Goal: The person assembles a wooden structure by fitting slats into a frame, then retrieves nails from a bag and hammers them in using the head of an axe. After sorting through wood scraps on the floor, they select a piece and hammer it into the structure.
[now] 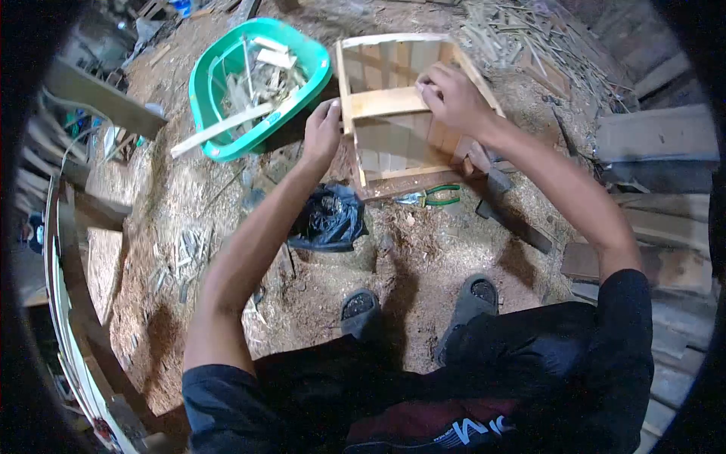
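Note:
A wooden crate [389,155] with slatted boards and a light frame stands on a low block in front of me. A pale slat [386,102] lies across its middle. My right hand [452,94] is at the slat's right end, thumb and fingers pinched together; what lies between them is too small to make out. My left hand [324,130] is beside the crate's left edge, its fingers close together, and their tips are near the slat's left end. Whether they hold anything is unclear.
A green basin [198,98] full of wood scraps stands left of the crate. Below the crate lie green-handled pliers [442,195], a hammer [514,225] and a black plastic bag [329,219]. Stacked planks [658,136] line the right side. Shavings cover the ground.

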{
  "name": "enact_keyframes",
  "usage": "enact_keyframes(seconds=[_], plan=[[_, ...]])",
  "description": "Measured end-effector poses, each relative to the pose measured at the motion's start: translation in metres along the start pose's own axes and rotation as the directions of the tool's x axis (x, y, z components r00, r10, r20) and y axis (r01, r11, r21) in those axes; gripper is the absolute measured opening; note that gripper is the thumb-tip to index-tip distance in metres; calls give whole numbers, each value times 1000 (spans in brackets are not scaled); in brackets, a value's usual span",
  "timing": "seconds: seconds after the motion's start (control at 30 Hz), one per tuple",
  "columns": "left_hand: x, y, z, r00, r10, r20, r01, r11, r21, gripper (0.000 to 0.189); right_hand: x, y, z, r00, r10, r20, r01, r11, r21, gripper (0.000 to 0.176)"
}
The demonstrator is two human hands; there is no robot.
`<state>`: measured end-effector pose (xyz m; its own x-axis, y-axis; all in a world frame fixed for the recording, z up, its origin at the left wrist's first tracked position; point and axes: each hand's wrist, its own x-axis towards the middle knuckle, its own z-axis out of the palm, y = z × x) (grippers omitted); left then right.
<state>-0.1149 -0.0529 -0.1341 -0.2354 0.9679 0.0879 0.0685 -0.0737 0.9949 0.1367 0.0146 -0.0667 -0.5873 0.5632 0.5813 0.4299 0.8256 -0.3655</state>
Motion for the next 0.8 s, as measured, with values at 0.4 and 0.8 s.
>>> enact_keyframes(seconds=[0.4,0.8], plan=[[-149,-112,-123,998,28,54,-59,693,718,20,-81,-93,184,816,-194,545,-93,886,454,10],[-163,-146,-125,997,-72,35,20,650,760,30,-82,-88,278,777,-191,601,8,956,293,12]])
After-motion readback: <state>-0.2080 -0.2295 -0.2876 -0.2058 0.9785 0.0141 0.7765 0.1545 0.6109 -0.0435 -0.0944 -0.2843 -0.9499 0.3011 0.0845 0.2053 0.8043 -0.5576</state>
